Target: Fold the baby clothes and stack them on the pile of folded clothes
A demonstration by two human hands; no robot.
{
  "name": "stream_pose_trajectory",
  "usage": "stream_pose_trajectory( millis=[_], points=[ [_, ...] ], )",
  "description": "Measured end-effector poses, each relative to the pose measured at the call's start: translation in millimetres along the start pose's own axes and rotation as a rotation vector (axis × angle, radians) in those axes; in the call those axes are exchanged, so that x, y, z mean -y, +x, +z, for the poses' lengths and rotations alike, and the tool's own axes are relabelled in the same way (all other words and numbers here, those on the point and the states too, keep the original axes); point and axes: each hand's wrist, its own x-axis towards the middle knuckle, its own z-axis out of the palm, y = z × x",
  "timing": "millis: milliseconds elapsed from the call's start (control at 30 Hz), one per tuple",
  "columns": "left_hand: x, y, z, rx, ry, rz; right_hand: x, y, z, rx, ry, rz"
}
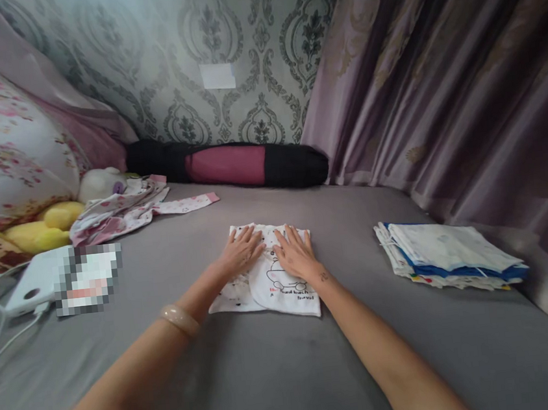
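Observation:
A white printed child's garment (283,295), folded into a small stack, lies on the grey bed sheet (253,377) in front of me. Its top layer carries a cartoon drawing and lettering. My left hand (243,250) rests palm down on its left upper part, fingers spread. On the right upper part my right hand (296,251) also lies flat with fingers apart. Both hands press on the cloth without gripping it, and they cover part of the print.
To the right sits a stack of folded clothes (455,251). A floral pink garment (132,213), yellow plush toy (44,229), white device (37,282) with cables and large floral pillow (7,141) are at left. A black-and-maroon bolster (225,166) lies along the wall; curtains (389,88) hang right.

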Motion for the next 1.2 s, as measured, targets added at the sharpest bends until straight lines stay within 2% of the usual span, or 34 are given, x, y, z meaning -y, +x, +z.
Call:
stream_pose_trajectory(
  millis=[133,300,500,633,800,933,1100,1200],
  points=[
    [-14.6,-2.4,7.7,-0.011,-0.024,0.052,9.6,-3.5,7.4,-0.010,-0.001,-0.052],
    [-14.0,-5.3,15.1,-0.025,-0.042,0.047,10.6,-4.4,15.8,-0.029,-0.017,-0.044],
    [-17.6,-4.4,9.4,0.014,-0.004,0.025,9.7,-4.0,10.7,0.009,-0.003,-0.049],
    [-28.9,-20.1,-4.8,0.028,0.021,0.006,15.5,-23.0,0.2,0.040,0.015,-0.080],
    [-43.3,-55.9,-18.4,0.062,0.031,0.110,26.5,-57.6,-5.3,0.092,0.031,-0.161],
    [-44.4,-70.8,-13.3,0.104,0.039,0.114,28.6,-67.0,0.9,0.104,0.027,-0.157],
    [-41.5,-71.5,-2.8,0.077,0.017,0.116,27.6,-66.6,10.4,0.071,0.039,-0.150],
    [-42.3,-71.3,-5.4,0.060,-0.020,0.137,25.8,-66.5,10.4,0.052,0.082,-0.174]
  ],
)
